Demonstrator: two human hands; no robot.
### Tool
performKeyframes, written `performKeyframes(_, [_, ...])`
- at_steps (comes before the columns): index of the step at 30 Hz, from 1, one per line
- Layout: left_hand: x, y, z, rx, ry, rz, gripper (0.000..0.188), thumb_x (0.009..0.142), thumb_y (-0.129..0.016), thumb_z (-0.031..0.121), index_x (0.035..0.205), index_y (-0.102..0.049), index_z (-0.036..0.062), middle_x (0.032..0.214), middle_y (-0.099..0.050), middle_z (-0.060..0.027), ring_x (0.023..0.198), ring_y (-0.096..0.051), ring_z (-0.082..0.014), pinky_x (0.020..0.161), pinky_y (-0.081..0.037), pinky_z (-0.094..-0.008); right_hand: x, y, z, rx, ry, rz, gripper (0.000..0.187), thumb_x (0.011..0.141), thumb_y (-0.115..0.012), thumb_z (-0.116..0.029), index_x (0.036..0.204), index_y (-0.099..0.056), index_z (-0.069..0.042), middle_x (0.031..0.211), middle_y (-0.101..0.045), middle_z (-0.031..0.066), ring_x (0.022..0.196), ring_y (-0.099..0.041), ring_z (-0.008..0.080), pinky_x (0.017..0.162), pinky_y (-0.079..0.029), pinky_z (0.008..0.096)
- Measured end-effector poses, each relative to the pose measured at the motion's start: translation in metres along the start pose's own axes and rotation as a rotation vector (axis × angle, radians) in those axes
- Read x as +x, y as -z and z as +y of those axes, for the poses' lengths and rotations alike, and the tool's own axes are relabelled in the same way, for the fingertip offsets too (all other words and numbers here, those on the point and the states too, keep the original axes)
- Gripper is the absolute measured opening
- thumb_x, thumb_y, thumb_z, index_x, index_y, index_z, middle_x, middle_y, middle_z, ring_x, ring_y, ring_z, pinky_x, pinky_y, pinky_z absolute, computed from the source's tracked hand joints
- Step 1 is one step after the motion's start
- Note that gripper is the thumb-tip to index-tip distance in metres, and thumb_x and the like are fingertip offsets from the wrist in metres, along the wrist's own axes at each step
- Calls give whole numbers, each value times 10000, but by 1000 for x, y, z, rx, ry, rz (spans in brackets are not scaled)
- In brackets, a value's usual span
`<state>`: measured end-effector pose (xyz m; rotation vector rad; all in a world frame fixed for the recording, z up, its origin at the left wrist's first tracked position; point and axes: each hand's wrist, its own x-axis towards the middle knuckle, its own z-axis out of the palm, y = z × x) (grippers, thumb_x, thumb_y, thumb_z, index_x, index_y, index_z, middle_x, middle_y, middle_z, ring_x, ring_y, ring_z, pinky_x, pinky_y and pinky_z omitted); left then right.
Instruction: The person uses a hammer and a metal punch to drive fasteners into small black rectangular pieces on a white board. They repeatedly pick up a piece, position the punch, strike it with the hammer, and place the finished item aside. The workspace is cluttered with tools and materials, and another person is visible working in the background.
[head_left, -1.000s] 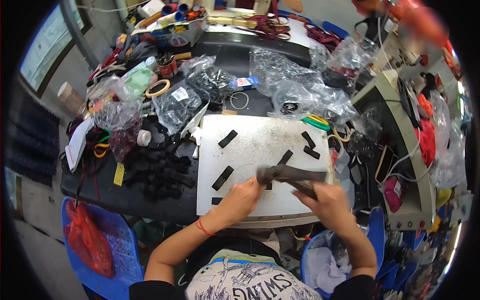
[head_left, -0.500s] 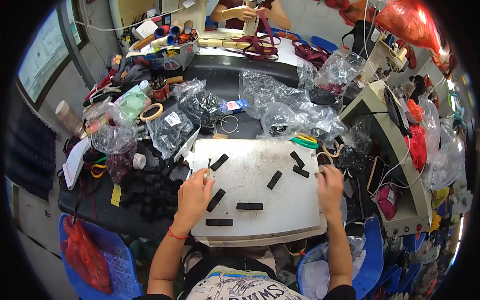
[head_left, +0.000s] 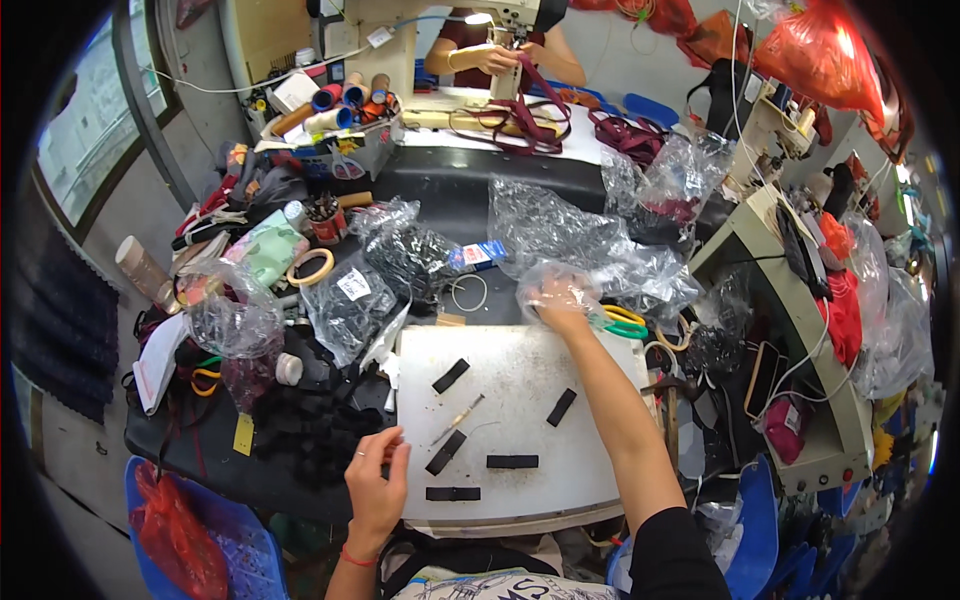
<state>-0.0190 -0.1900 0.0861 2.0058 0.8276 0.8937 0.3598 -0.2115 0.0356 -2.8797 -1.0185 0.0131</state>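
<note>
Far of the white board (head_left: 520, 370), my right hand (head_left: 562, 292) reaches into a small clear plastic bag (head_left: 535, 280); its fingers are blurred behind the film. My left hand (head_left: 378, 475) hovers by the board's left edge, fingers apart, holding nothing. Several short black fabric strips lie spread on the board, among them one strip (head_left: 512, 462) near the middle front and another strip (head_left: 561, 407) beside my right forearm. A slim pen-like tool (head_left: 458, 418) with a thin pointed end rests between the strips on the left.
Larger clear plastic bags (head_left: 560, 220) lie behind the board. A roll of tape (head_left: 310, 266) and a heap of black pieces (head_left: 320, 430) are to the left. Scissors with green and yellow handles (head_left: 625, 322) touch the far right edge. A person's hands (head_left: 495, 60) work at a sewing machine opposite.
My right hand has gone from the board's right edge to the bag. My left hand has let go of the slim tool and drawn nearer. Two strips at the upper right no longer show.
</note>
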Motion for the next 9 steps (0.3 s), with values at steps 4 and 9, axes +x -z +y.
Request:
performKeyframes(4, [0,-4,3,-24,-45,-12,161,872,-640,7,1032,-647,-14,897,-644,-125,738,-645,-200,665,-519,-283,0,-35,28,-262,298,169,530,836,-591,-374,1300,-525,-126,1251,-535,213,1187,-445,427,879,-321,687])
performKeyframes(9, [-5,5,6,5,-104,-28,156,875,-639,12,1030,-652,-5,926,-652,-126,756,-652,-221,684,-520,-291,-26,3,9,-175,244,39,481,870,-531,-197,1346,-488,-142,1506,-309,153,1289,-360,359,915,-362,615])
